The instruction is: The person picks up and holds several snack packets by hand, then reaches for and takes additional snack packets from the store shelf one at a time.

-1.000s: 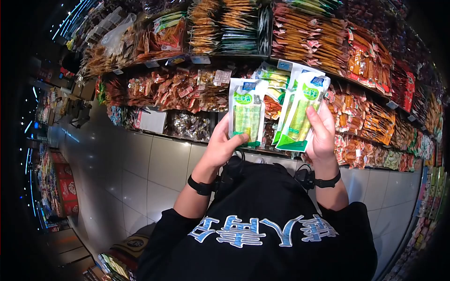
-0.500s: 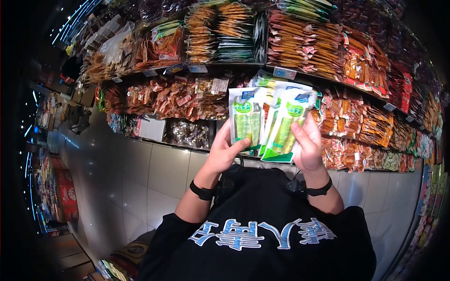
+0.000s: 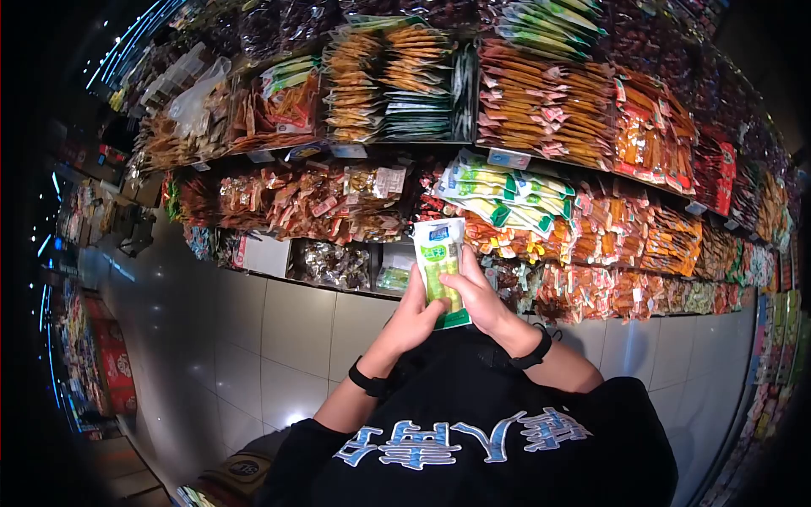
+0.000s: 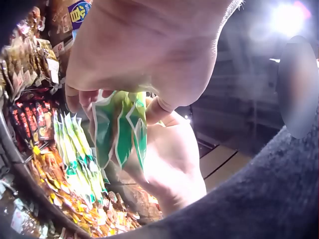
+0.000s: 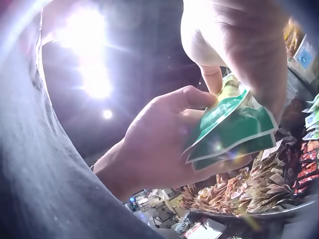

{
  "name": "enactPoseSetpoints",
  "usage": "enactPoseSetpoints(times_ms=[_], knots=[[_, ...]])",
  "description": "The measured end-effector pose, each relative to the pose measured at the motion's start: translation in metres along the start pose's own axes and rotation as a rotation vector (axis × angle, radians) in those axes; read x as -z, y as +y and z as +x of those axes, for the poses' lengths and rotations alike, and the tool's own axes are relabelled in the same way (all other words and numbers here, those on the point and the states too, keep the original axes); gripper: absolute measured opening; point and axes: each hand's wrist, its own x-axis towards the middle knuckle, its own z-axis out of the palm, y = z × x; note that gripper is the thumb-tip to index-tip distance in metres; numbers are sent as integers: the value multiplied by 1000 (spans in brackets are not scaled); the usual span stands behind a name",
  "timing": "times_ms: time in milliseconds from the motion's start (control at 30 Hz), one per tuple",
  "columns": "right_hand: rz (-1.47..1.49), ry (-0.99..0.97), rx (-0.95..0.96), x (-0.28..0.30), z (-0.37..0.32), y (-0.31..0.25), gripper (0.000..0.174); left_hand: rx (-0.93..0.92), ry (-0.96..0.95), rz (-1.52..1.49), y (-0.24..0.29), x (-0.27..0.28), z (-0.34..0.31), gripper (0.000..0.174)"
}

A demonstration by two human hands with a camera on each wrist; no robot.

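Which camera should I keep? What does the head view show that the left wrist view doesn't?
Only head: the white, blue-labelled top of the green packets, and the black wristbands. Only left wrist: the packets' green bottom edges, layered, seen from below. Both: left hand and right hand gripping them, plus shelved green-and-white packets.

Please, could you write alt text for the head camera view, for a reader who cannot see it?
The left hand and right hand hold up green-and-white snack packets, stacked together, before store shelves crowded with bagged snacks. Below, the person's black shirt shows blue lettering.
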Motion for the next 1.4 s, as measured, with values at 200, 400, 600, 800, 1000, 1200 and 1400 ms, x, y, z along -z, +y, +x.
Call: enactPoseSetpoints(times_ms=[200,400,600,800,1000,1200,1400], knots=[[34,26,-135,-14,19,11,48,-94,62,454,-12,29,3,80],[35,-30,-288,-50,52,21,46,-121,-16,377,-30,83,-4,78],[-24,-111,-318,-108,112,48,38,-88,-22,183,-38,176,-18,79],[-417,-53,65,-231,234,36,44,-94,55,168,-69,348,-47,72],[-1322,311,730,-338,375,-15,51,-91,123,131,-68,468,-75,65],[-1936,465,751,-337,536,29,56,-45,181,9,-62,533,-103,61],[-2023,304,828,-335,554,51,52,-18,237,-40,-72,571,-119,57]])
